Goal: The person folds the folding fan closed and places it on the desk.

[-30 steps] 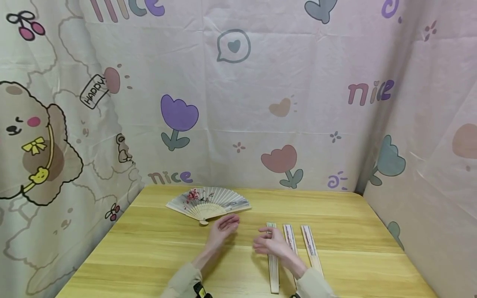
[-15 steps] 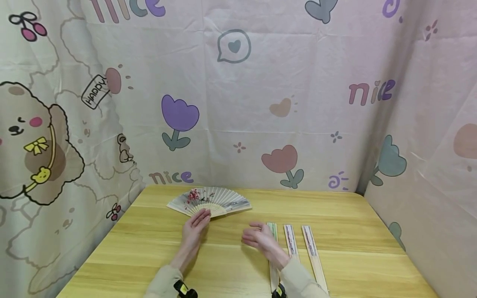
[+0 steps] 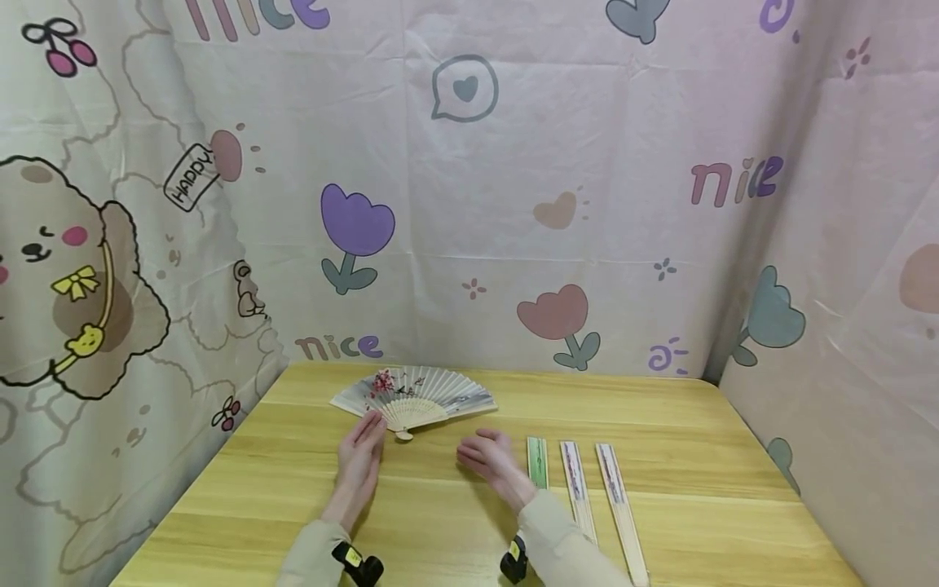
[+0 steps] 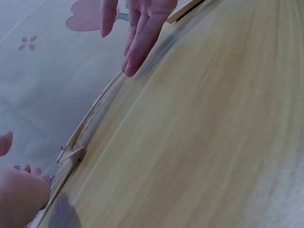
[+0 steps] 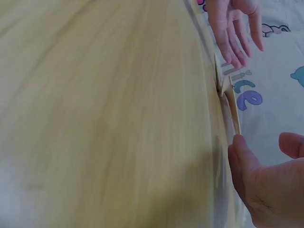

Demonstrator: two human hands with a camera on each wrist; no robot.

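Note:
A spread folding fan (image 3: 433,397) with a red blossom print lies at the back left of the table, its pivot end towards me. My left hand (image 3: 359,461) is just in front of the fan's left side, fingers extended; whether the fingertips touch it I cannot tell. To the right of the pivot, my right hand (image 3: 497,465) hovers over the wood with fingers fairly straight, holding nothing. Beside it lie three folded fans: a green one (image 3: 538,461), partly hidden by the right sleeve, then a middle one (image 3: 575,473) and a right one (image 3: 616,497). Both palms face inward.
The wooden table (image 3: 697,456) reaches back to a printed cloth (image 3: 469,196) that hangs behind it and at both sides. Dark wrist cameras sit on both cuffs.
My left hand has moved left, away from the right hand, to the spread fan's left side. My right hand has shifted left, off the green folded fan. The fans stay put.

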